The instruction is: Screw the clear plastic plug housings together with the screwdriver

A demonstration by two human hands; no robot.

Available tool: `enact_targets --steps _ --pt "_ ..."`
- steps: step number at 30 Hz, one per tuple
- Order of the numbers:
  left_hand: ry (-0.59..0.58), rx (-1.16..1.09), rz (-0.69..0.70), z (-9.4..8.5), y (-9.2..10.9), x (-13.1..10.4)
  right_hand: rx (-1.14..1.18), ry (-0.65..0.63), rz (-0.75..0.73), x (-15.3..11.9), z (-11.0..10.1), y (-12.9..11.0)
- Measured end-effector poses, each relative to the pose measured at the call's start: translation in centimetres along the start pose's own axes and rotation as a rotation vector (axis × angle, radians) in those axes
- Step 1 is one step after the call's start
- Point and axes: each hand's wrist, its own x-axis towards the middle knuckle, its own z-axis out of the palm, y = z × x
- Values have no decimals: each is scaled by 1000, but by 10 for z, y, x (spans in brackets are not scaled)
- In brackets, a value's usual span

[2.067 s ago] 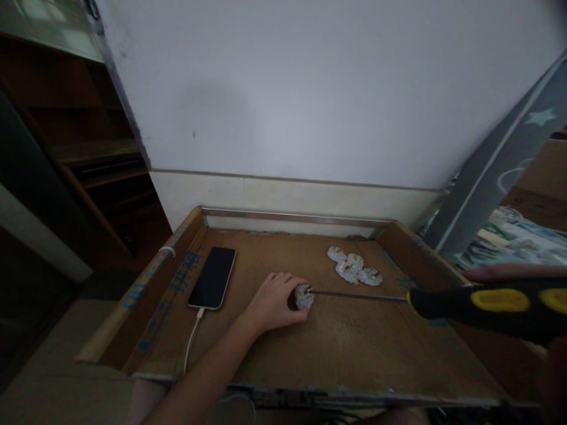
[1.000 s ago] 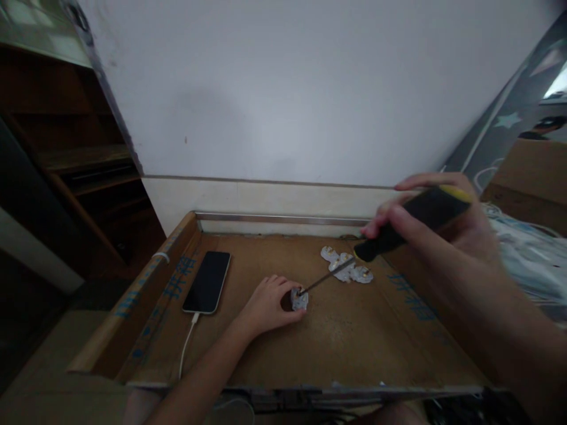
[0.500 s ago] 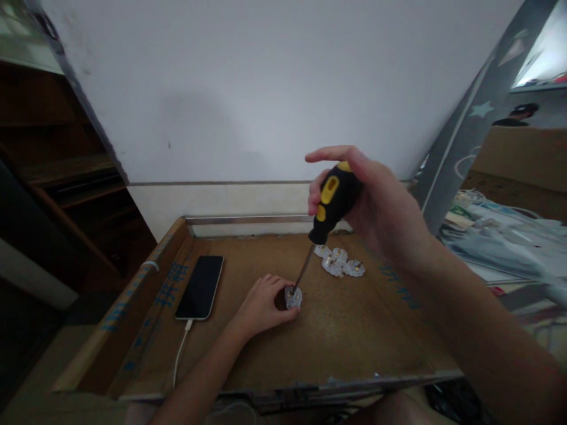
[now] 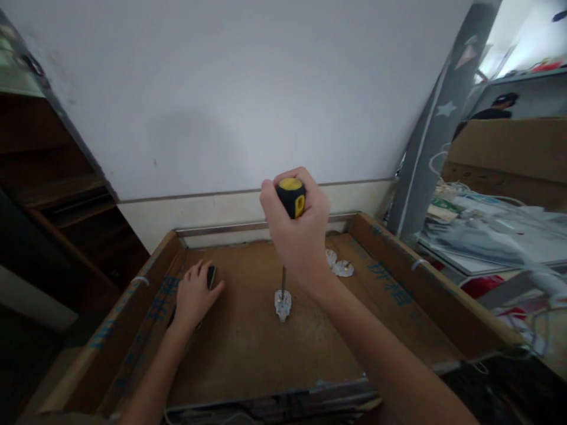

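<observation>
My right hand (image 4: 301, 227) is wrapped round the black and yellow handle of a screwdriver (image 4: 290, 198). Its shaft points down, and the tip meets a small clear plastic piece (image 4: 282, 304) with brass-coloured bits, lying on the cardboard. On the left, my left hand (image 4: 194, 295) rests over a phone (image 4: 211, 276), thumb spread away from the fingers; most of the phone is hidden under it. Behind my right wrist lie more clear plastic pieces (image 4: 342, 268), partly covered by the hand.
A cardboard lining (image 4: 248, 360) with raised sides covers the work surface. The white wall (image 4: 212, 106) stands behind it. To the right are a grey post (image 4: 427, 130) and a pile of plastic-wrapped items (image 4: 496, 218). Farther back, a person (image 4: 500, 109) is partly visible.
My left hand has let go of the small plastic piece and moved left onto the phone. My right hand has brought the screwdriver from tilted to nearly upright. The view has shifted slightly right.
</observation>
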Motion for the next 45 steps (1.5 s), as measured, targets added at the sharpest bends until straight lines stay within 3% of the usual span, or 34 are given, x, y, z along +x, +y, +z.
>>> enact_targets --steps 3,6,10,16,18,20,22,23,26,29,31,35,37,41,45 --pt "-105 68 -149 -4 -22 2 1 -27 -10 -5 3 -6" --pt "-137 40 -193 -7 -18 -1 15 -1 18 -9 6 -9" --pt "-136 45 -188 -9 -8 -2 41 -24 33 -14 8 -11" --pt "-112 64 -109 -10 -16 -1 81 31 56 -4 7 -3" --pt "-38 40 -37 -10 -6 -7 158 28 104 4 5 5" --pt "18 -88 127 -6 16 -17 227 -8 139 11 1 14" --pt "-97 -343 403 0 43 -26 255 -72 155 16 -4 21" --pt "-160 -482 467 4 57 -30 255 -109 158 18 -7 22" --pt "-361 -800 432 16 89 -35 236 -203 141 20 -15 20" --pt "-443 -900 380 24 98 -31 312 -296 198 19 -18 12" --pt "-404 -869 368 27 97 -29 341 -318 234 16 -15 8" --pt "-287 -742 398 29 94 -30 323 -235 169 10 -4 7" --pt "-256 -703 426 27 95 -30 345 -288 167 7 -1 7" --pt "-289 -583 470 17 99 -27 288 -330 103 5 -1 3" --pt "-319 -467 495 10 104 -24 277 -309 138 7 -1 0"
